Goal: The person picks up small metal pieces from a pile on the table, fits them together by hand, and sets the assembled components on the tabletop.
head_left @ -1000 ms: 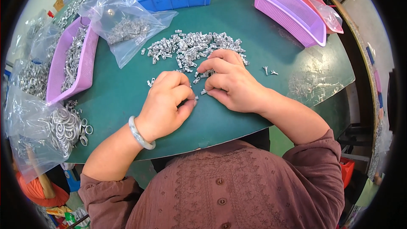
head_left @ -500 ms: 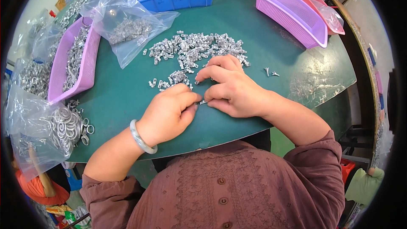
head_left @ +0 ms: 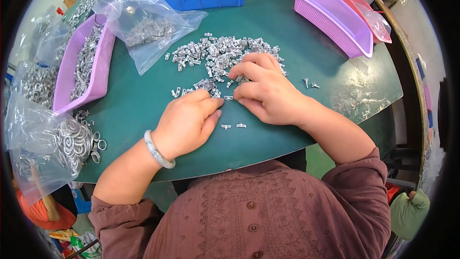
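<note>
Small silvery metal fittings lie in a loose heap on the green table. My left hand is at the near left of this heap, its thumb a little apart from the curled forefinger. Across from it, my right hand reaches over the heap's near edge with bent, spread fingers. One metal fitting lies between the fingertips of both hands; whether either touches it I cannot tell. Closer to me, a left fitting and a right fitting lie side by side on the tabletop.
Left stand a purple basket of metal parts, clear bags, and a pile of rings. A blue bin and another purple basket are at the back. Two small pieces lie right. Other people are at the edges.
Both hands have moved away from me toward the heap. Two fittings now show on the table where my fingertips were pinched together, and the fingers have loosened.
</note>
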A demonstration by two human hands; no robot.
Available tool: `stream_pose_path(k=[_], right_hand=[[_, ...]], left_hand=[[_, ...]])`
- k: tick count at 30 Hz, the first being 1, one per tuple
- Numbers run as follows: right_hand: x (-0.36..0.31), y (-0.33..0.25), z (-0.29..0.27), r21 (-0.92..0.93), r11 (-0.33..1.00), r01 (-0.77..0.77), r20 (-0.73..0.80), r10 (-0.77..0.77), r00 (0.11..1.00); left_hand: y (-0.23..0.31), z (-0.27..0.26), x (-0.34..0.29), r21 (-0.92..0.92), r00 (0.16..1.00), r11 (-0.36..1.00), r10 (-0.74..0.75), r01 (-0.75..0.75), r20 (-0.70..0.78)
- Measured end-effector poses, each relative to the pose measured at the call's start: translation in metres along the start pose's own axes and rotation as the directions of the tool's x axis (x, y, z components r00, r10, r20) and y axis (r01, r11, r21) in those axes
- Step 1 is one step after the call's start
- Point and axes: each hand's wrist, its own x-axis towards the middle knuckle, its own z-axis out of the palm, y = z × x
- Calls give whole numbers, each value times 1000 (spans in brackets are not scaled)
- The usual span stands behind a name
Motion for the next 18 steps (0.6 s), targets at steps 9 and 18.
stream_pose_path(k=[9, 18], right_hand=[[1, -3, 13, -47, 998, -33, -65, 30, 997], [-4, -6, 15, 38, 999, -18, -71, 20, 997]], left_hand=[[-5, 4, 1, 60, 992, 997, -37, 44, -117], [3, 8, 5, 14, 992, 1000, -20, 22, -128]])
